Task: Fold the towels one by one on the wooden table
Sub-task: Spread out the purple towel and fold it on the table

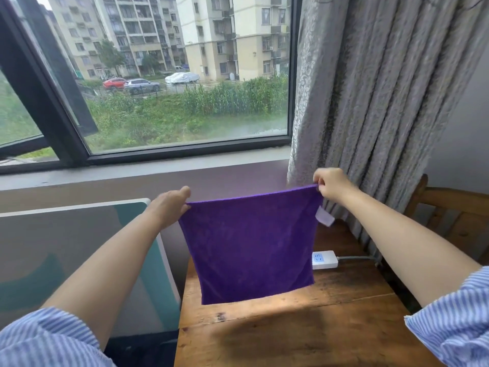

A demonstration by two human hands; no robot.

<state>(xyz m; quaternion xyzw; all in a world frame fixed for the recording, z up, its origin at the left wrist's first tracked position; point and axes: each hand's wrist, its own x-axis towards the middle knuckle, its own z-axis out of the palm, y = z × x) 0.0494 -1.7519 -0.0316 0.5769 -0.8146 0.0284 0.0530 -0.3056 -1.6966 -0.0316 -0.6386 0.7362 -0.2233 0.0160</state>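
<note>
A purple towel [250, 247] hangs spread out in the air above the wooden table [304, 321]. My left hand [169, 207] pinches its top left corner. My right hand [332, 184] pinches its top right corner, just above a small white label [325, 218] sewn to the edge. The towel's lower edge hangs just above the tabletop and casts a shadow on the wood. No other towel is in view.
A white power strip [325, 259] with a grey cable lies on the table behind the towel. A grey curtain [383, 102] hangs at the right, a wooden chair [455, 215] beside it. A white and teal panel [79, 260] stands left of the table, below the window.
</note>
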